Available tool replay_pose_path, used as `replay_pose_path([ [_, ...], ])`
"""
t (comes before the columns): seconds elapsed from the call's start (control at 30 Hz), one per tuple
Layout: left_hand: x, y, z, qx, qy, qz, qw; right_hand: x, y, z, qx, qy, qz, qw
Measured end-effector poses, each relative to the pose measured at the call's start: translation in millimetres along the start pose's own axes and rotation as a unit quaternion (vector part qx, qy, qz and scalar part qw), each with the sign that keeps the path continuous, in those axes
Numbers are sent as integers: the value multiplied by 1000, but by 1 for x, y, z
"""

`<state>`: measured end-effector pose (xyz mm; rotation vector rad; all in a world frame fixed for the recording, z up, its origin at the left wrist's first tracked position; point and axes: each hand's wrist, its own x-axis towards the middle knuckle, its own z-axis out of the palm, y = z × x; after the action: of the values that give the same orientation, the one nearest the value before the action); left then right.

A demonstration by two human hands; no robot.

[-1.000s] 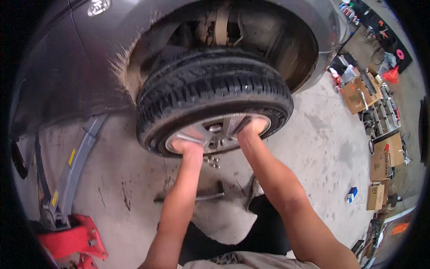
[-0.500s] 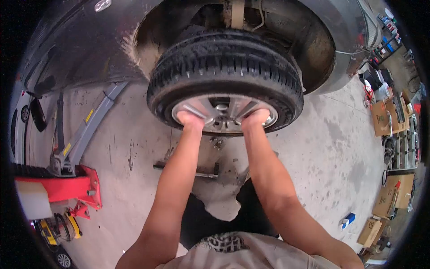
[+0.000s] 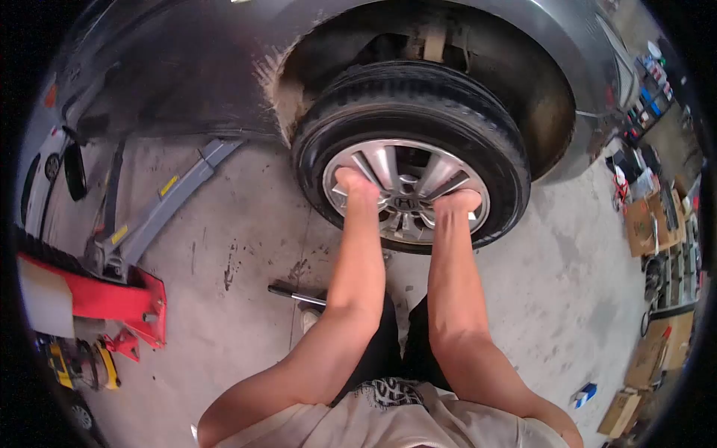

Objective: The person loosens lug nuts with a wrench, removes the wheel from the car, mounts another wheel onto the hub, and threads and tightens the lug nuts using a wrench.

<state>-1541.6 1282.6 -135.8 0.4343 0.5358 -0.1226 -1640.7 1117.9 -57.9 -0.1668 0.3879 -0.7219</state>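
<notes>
A car wheel with a black tyre and silver alloy rim stands in front of the wheel arch of a dark grey car. My left hand is hooked into the rim at its left side, the fingers going in between the spokes. On the opposite side of the rim, my right hand grips in the same way. Both sets of fingertips are hidden behind the spokes. An "H" emblem shows on the hub cap between my hands. Whether the tyre touches the floor cannot be made out.
A black-handled metal bar tool lies on the concrete floor by my foot. To the left are a grey lift arm and its red base. Cardboard boxes and a small blue box lie to the right.
The wheel's face now shows more fully, with less tread visible on top. The view has shifted, so car and wheel sit further right. Both hands keep their hold on the rim.
</notes>
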Motion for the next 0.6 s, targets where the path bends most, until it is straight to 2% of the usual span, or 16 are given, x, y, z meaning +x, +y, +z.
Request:
replay_pose_path([
  [0.03,-37,9,11,36,-3,-4,999,7,2,0,12,-35,5,999],
  [0.07,-96,26,24,89,-35,-3,995,8,1,2,-16,-7,-1,1000],
  [0.13,-237,72,57,220,-143,26,965,28,-1,-2,-29,6,-14,999],
  [0.17,-291,93,76,271,-202,53,940,42,2,-8,-32,17,-25,999],
  [0.2,-314,103,94,298,-242,76,920,53,2,-13,-43,5,-20,999],
  [0.27,-331,112,120,331,-281,104,895,75,1,-21,-65,-20,-11,998],
  [0.33,-313,108,135,340,-280,102,892,79,2,-5,-54,-28,0,998],
  [0.4,-299,100,144,344,-276,99,892,82,1,7,-87,4,4,996],
  [0.6,-266,69,160,341,-249,87,903,-5,-43,-25,-137,103,-46,984],
])
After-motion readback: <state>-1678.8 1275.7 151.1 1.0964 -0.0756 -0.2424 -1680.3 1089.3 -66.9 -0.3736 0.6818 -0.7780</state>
